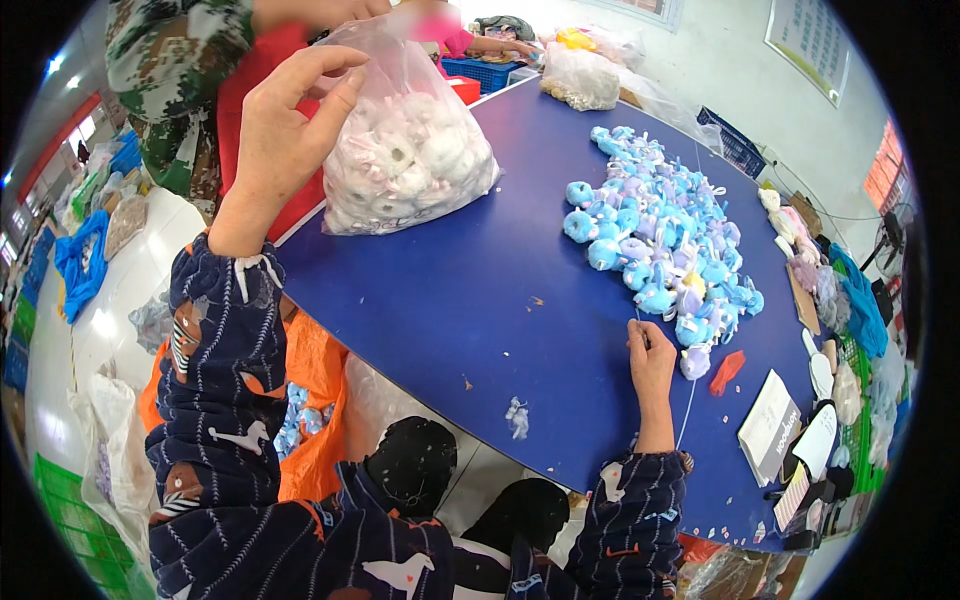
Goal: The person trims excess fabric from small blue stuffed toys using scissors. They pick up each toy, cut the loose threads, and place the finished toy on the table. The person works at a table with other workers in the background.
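Observation:
My left hand (290, 130) is raised at the left edge of the table, its thumb and forefinger tips brought together in a pinch. Whatever they hold, if anything, is too small to make out. Just behind those fingertips stands a clear plastic bag (405, 160) full of white and pink plush pieces. Low over the table, my right hand (652, 362) is closed, with a thin pale tip showing at its fingers that I cannot identify. Beside it lies a long heap of small blue and lilac plush toys (655, 225), some with ribbon-like loops.
A person in a camouflage sleeve (180, 85) stands close on the left, a hand by the bag's top. The blue table (450, 310) carries a red scrap (728, 372), a white fluff tuft (517, 418) and a white booklet (768, 428). An orange sack (315, 400) sits below.

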The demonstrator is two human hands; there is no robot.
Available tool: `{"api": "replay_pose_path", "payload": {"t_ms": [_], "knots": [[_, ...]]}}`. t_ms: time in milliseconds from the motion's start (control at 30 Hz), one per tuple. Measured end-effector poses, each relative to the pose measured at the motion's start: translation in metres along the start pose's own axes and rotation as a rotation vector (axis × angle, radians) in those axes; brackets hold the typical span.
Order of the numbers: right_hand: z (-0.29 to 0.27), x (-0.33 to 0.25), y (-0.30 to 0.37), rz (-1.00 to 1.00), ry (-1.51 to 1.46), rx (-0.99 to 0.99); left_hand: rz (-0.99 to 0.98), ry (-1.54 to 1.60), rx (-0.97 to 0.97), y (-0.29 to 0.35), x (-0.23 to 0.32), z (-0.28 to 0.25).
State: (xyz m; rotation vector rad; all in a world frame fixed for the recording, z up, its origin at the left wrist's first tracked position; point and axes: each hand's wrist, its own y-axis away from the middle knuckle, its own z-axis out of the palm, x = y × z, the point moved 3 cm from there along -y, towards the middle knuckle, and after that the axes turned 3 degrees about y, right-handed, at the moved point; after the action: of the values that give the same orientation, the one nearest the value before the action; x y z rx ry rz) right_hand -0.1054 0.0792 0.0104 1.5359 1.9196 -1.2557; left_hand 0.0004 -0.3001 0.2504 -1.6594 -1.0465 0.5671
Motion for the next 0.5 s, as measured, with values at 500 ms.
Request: {"api": "replay_pose_path", "payload": {"t_ms": [500], "knots": [[-0.003,0.009,-0.004,0.140,-0.234,0.133,-0.649,0.629,-0.583,0.107,0.007,0.088]]}}
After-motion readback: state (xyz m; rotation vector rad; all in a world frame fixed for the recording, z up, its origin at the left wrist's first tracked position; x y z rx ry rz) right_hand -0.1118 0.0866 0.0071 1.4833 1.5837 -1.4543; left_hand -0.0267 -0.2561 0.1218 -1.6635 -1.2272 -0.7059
